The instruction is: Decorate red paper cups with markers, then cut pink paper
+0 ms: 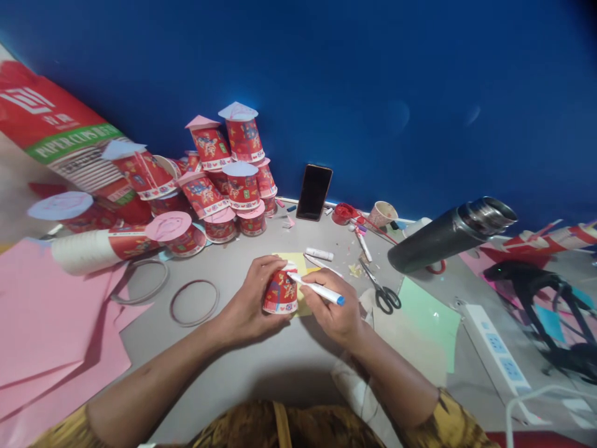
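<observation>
My left hand (249, 298) wraps round a red printed paper cup (281, 291), which is upside down with its white rim toward the table. In my right hand (338, 314) is a white marker (321, 290) with a blue end. The marker's tip touches or nearly touches the upper side of the cup. Behind the cup, yellow paper (300, 262) lies on the table, partly hidden by my hands. A white marker cap or tube (319, 254) rests just beyond my right hand.
Stacked red cups with paper cone tops (241, 140) stand at the back left. Pink sheets (41, 311) and two rings (194, 303) lie left. A phone (314, 193) leans on the blue wall. Scissors (385, 292), a dark flask (448, 236), green paper (426, 317) and a power strip (497, 348) are right.
</observation>
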Available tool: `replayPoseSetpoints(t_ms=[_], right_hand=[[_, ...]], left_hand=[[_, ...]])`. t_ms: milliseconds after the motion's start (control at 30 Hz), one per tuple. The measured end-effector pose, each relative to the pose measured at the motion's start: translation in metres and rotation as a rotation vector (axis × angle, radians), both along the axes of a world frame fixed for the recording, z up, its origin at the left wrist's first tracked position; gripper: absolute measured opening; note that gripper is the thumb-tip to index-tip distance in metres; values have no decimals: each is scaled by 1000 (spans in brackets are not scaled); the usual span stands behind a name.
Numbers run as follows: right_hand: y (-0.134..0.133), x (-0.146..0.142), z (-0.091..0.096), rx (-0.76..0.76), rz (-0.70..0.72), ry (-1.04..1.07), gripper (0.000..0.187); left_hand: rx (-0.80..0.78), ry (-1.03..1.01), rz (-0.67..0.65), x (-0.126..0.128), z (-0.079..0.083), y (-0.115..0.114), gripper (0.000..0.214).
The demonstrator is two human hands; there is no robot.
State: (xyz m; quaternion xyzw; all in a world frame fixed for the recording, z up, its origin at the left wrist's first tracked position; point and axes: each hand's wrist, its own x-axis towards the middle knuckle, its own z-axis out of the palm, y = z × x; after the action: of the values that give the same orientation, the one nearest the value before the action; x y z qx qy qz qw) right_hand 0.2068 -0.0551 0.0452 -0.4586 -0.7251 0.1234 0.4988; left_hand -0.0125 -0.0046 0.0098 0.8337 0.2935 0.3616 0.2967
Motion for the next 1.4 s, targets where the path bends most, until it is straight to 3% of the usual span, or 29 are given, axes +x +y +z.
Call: replayPoseSetpoints(t_ms=[1400], right_hand=[[-1,0,2,56,6,-11,9]], left_hand=[[12,-21,-22,1,-2,1,88]])
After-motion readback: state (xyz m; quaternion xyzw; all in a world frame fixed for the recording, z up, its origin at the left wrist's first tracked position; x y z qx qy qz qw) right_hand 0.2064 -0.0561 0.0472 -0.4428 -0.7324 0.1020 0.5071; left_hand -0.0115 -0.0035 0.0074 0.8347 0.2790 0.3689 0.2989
